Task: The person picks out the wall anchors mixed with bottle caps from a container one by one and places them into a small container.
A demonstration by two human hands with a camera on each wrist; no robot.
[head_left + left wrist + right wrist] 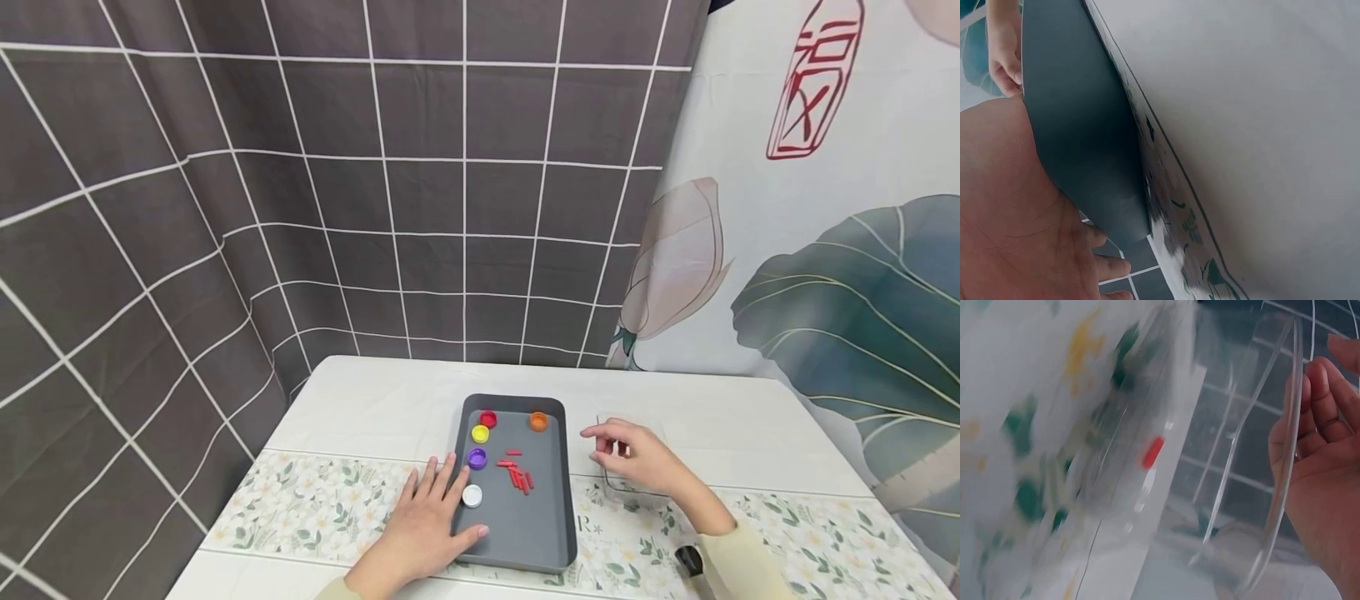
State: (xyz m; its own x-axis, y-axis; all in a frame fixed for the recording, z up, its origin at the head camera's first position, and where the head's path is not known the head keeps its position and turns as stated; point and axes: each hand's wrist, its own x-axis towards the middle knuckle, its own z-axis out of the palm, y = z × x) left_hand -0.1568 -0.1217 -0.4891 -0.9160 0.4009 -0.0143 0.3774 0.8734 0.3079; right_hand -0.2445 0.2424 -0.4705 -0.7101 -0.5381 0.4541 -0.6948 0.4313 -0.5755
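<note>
My left hand (423,525) rests with spread fingers on the left side of a grey tray (525,533); its palm lies along the tray wall (1079,112) in the left wrist view. Several short red sticks (517,479) lie loose in the tray's middle. My right hand (637,454) is over a clear plastic box (637,491) right of the tray, its fingers loosely bent and holding nothing visible. In the right wrist view the fingers are seen at the box rim (1288,456), and one red stick (1153,452) lies inside the box.
Inside the tray stand small round caps: red (488,418), yellow (480,433), purple (477,458), white (472,496) and orange (538,421). A white cloth with a floral band (315,500) covers the table. Behind hangs a dark gridded curtain (420,200).
</note>
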